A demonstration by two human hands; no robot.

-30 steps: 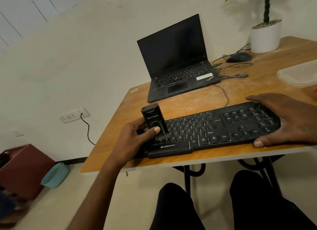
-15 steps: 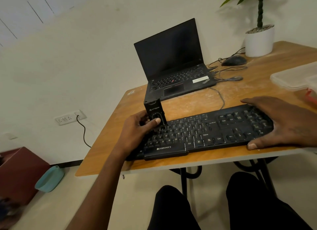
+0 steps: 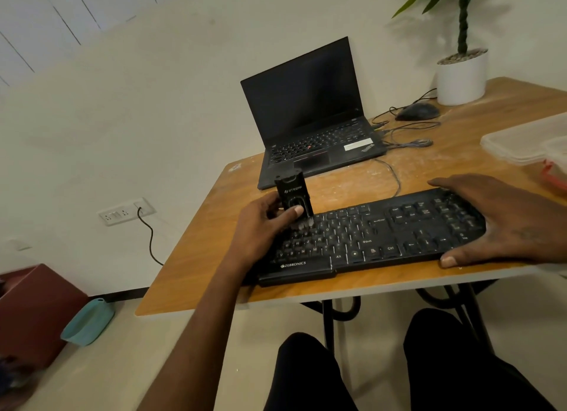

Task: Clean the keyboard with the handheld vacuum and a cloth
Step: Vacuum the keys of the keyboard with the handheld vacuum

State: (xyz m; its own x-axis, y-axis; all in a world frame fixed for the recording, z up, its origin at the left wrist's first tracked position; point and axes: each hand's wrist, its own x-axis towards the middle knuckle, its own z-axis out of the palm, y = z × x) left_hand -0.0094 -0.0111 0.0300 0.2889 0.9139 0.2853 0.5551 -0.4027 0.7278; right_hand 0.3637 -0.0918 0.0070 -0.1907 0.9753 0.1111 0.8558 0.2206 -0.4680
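On the floor beyond the table's left edge sit a dark red box (image 3: 33, 312) and a teal container (image 3: 87, 321), with a wall socket (image 3: 126, 211) and its black cord above them. On the wooden table (image 3: 196, 257), along the near edge, lies the black Zebronics keyboard (image 3: 368, 241). The left hand (image 3: 260, 229) grips the black handheld vacuum (image 3: 293, 195) upright, fingers curled round its body and thumb pressed across its front, with the brush nozzle down on the keys at the keyboard's left part. Behind it, toward the far edge, stands an open ThinkPad laptop (image 3: 310, 119) with a dark screen. Right of that lie grey cables (image 3: 408, 140), a black mouse (image 3: 418, 112) and a white plant pot (image 3: 461, 79) near the far right corner. The right hand (image 3: 497, 220) lies flat, fingers spread, pressing on the keyboard's right end. Clear plastic containers (image 3: 521, 140) rest at the right edge.
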